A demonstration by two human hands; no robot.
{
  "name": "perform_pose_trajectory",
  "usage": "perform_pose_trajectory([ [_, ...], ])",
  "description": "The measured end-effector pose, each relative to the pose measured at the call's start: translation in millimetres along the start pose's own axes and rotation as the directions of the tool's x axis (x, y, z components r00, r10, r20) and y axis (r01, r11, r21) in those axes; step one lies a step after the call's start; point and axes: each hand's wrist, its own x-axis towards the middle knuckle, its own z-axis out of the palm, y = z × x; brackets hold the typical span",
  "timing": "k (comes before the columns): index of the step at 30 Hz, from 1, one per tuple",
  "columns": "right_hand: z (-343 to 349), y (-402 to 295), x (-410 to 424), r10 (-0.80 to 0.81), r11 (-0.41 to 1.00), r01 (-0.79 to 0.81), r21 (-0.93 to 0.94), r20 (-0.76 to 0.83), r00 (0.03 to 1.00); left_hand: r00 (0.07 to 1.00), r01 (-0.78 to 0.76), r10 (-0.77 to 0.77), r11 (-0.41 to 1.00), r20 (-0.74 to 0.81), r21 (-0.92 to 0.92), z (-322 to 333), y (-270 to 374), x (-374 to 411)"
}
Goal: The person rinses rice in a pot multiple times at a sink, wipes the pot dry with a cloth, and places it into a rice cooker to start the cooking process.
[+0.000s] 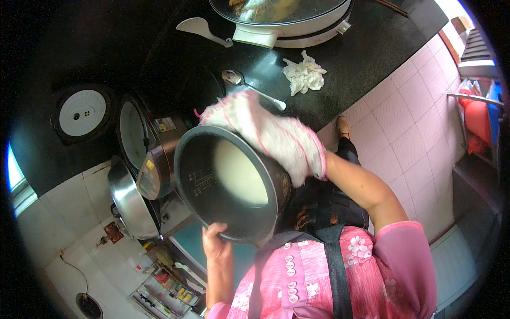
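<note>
My left hand [216, 239] grips the lower rim of a dark rice-cooker inner pot [227, 183], thumb over the edge. The pot is tilted, its mouth towards me, with whitish, cloudy liquid [243, 175] inside. A white cloth with pink edging [267, 135] covers my right hand [327, 164] and lies against the pot's upper outer side; the cloth is slightly blurred and my fingers are hidden under it. Left of the pot stands the brown rice cooker [155, 159], lid raised, its round inner lid plate [82, 113] facing up.
On the dark countertop [342, 67] lie a metal spoon [255, 88], a white rice paddle [203, 31] and crumpled tissue [305, 73]. A lidded white electric pan [295, 28] stands at the top. A steel basin [131, 203] is beside the cooker. Chopsticks [392, 8] lie top right.
</note>
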Motion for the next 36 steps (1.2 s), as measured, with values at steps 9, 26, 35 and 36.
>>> perform_pose_trajectory([
  [9, 5, -31, -29, -0.002, 0.996, -0.014, 0.092, 0.182, 0.983, 0.999, -0.040, 0.041, 0.998, -0.023, 0.041, -2, 10, -35],
  [26, -146, -88, -46, 0.181, 0.983, -0.158, -0.088, 0.455, 0.872, 0.958, 0.008, -0.115, 0.927, 0.265, 0.374, 22, 9, -60],
  [35, -155, -114, 25, 0.107, 0.993, -0.060, -0.104, 0.543, 0.833, 0.848, -0.185, -0.184, 0.777, 0.497, 0.602, 48, 19, -51],
  [36, -158, -117, 31, 0.108, 0.992, -0.056, -0.110, 0.551, 0.828, 0.828, -0.211, -0.194, 0.761, 0.527, 0.613, 56, 21, -52],
])
